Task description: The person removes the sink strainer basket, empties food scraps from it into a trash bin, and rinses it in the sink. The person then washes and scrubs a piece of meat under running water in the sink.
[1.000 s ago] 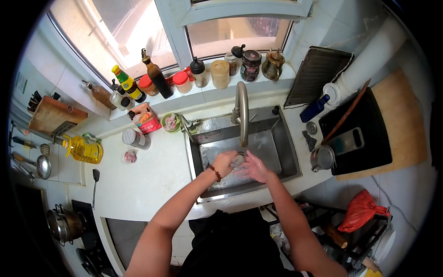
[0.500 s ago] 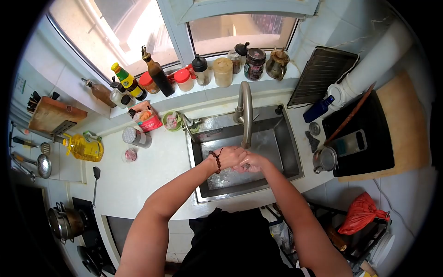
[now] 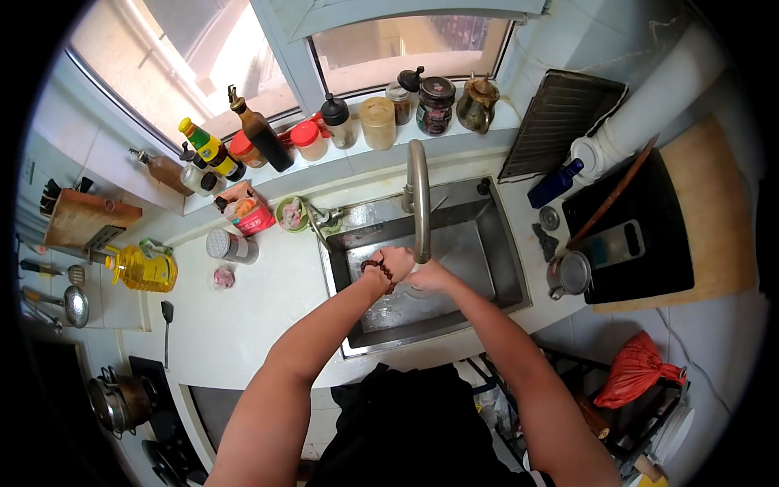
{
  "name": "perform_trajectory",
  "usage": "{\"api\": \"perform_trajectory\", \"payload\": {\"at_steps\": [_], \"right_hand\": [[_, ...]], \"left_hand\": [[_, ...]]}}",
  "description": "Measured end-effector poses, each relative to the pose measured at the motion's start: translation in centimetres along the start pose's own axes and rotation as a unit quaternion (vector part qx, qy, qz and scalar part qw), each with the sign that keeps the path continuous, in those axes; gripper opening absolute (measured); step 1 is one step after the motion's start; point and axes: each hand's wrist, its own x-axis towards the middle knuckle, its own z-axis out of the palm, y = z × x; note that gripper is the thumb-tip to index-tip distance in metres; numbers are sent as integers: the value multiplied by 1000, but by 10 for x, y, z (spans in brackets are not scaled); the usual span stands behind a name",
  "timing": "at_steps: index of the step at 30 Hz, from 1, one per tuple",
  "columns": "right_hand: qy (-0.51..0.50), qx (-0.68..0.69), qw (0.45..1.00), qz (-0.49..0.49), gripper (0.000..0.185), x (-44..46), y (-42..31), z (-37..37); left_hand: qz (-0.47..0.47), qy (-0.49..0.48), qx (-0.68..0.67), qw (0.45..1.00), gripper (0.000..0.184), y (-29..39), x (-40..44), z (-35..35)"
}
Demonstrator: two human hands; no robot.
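My left hand (image 3: 397,264), with a dark beaded bracelet (image 3: 380,271) at the wrist, is curled inward over the sink (image 3: 345,300). Against it is my right hand (image 3: 432,277), blurred by motion. The hands touch just below the mouth of the curved metal faucet (image 3: 420,203). Most fingers are hidden behind the hands or smeared, so whether anything lies between them cannot be made out. A pale, glossy blur shows under the right hand, over the wet sink bottom.
Left on the counter stand a white canister (image 3: 230,246), a small pinkish lump (image 3: 223,278), a green bowl (image 3: 292,214) and an oil jug (image 3: 144,269). Bottles and jars line the sill, including a lidded jar (image 3: 378,123). To the right are a metal cup (image 3: 570,276) and phone (image 3: 617,245).
My hands have shifted slightly left and up, and the right hand has slid lower against the left. The whole view has moved a little too.
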Motion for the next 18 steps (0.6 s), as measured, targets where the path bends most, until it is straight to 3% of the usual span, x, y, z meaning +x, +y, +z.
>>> {"api": "perform_trajectory", "payload": {"at_steps": [1, 2, 4, 7, 14, 16, 18], "right_hand": [[74, -99, 984, -126, 23, 6, 22, 5], [74, -98, 985, -125, 23, 10, 33, 6], [25, -189, 981, 30, 31, 14, 37, 6], [9, -265, 961, 84, 27, 0, -8, -6], [2, -383, 924, -2, 15, -4, -16, -9], [-15, -422, 906, -20, 28, -2, -14, -5], [-15, -437, 899, -21, 30, 0, -13, -5]], "left_hand": [[-12, -46, 12, 999, 18, 5, -5, -17], [-24, -93, 23, 995, 18, 9, -8, -25], [-44, -93, -15, 995, 20, 6, 1, -3], [-62, -81, -61, 993, 23, -3, 13, 35], [-13, -75, -202, 976, 36, -22, 34, 78], [19, -56, -235, 970, 30, -27, 28, 76], [49, -36, -268, 961, 25, -30, 26, 75]]}}
